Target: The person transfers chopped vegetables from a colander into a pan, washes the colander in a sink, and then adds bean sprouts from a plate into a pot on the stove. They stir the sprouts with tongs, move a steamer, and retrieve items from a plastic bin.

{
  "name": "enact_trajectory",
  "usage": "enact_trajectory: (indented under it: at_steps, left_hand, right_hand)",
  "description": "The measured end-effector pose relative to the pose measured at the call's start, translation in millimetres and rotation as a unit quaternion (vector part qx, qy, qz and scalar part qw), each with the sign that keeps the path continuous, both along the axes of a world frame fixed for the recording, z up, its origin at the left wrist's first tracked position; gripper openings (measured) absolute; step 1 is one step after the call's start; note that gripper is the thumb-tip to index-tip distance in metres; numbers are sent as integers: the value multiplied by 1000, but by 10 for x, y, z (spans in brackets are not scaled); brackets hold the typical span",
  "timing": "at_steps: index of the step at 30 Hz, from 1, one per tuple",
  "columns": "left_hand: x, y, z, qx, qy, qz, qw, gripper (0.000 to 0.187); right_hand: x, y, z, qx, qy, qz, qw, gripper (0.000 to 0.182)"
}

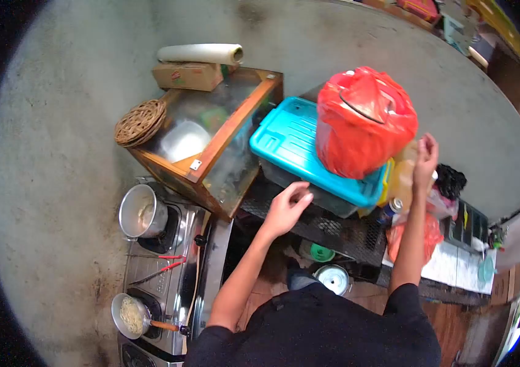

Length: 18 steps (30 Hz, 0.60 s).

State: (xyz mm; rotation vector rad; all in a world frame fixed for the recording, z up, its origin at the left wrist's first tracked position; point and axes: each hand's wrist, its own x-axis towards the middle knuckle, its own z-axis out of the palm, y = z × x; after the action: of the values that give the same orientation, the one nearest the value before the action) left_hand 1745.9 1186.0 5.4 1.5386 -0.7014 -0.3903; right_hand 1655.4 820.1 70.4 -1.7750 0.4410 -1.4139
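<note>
My left hand (287,208) is by the front edge of a teal lid (284,130) on a see-through storage box (278,174). Its fingers are loosely bent, thumb and forefinger apart, and nothing shows in them. On the lid stands a bulky red plastic bag (364,125), its top gathered, with a dark curved handle or cord across it. My right hand (425,162) is raised just right of the bag, fingers loosely curled and apart, and I see nothing held. A yellow item (386,182) and a drink can (391,210) sit beside the box's right end.
A wood-framed glass case (229,131) carries a cardboard box (187,76), a white roll (200,53) and wicker plates (141,123). At left, a gas stove (156,269) holds a pot (142,211), red-handled tongs (162,269) and a noodle pan (130,316).
</note>
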Motion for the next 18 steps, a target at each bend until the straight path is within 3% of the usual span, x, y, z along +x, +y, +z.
enact_trajectory:
  at_steps: [2, 3, 7, 13, 15, 18]
  left_hand:
    - [273, -367, 100, 43, -40, 40, 998, 55]
    - [366, -516, 180, 80, -81, 51, 992, 75]
    - [627, -1087, 310, 64, -245, 71, 965, 110]
    - [664, -1579, 207, 65, -266, 68, 959, 121]
    - [700, -1649, 133, 48, -279, 93, 955, 122]
    - [898, -1753, -45, 15, -256, 97, 962, 114]
  right_hand:
    - [210, -91, 301, 54, 6, 62, 997, 41]
    - [327, -130, 417, 71, 6, 104, 992, 45]
    - [691, -154, 489, -9, 79, 136, 988, 50]
    - [892, -379, 210, 11, 38, 91, 995, 38]
    - [926, -377, 95, 42, -36, 75, 996, 37]
    - [898, -255, 60, -5, 13, -23, 1000, 34]
